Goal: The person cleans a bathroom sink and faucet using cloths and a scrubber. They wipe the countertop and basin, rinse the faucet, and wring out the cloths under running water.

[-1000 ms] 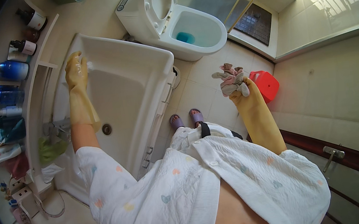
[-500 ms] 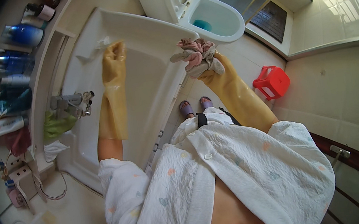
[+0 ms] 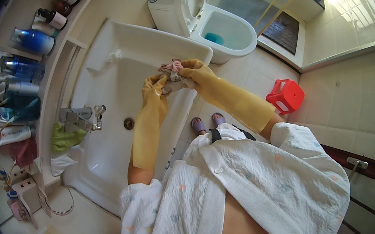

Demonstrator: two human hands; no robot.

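Note:
Both my hands wear long yellow rubber gloves. Between them is a crumpled pink and grey cloth, held over the right rim of the white sink. My left hand grips the cloth's left side with its fingers closed. On the other side, my right hand pinches it near the pink part. Gloved fingers and folds hide some of the cloth. A small whitish thing, too small to make out, lies at the sink's far end.
A metal faucet stands on the sink's left side, with a drain near it. A green cloth hangs beside the faucet. Bottles line the left shelf. Beyond the sink is an open toilet; a red stool stands right.
My left hand has come right and nearer, from the sink's far end to the cloth, and now grips it. My right hand has brought the cloth left. The view has shifted slightly.

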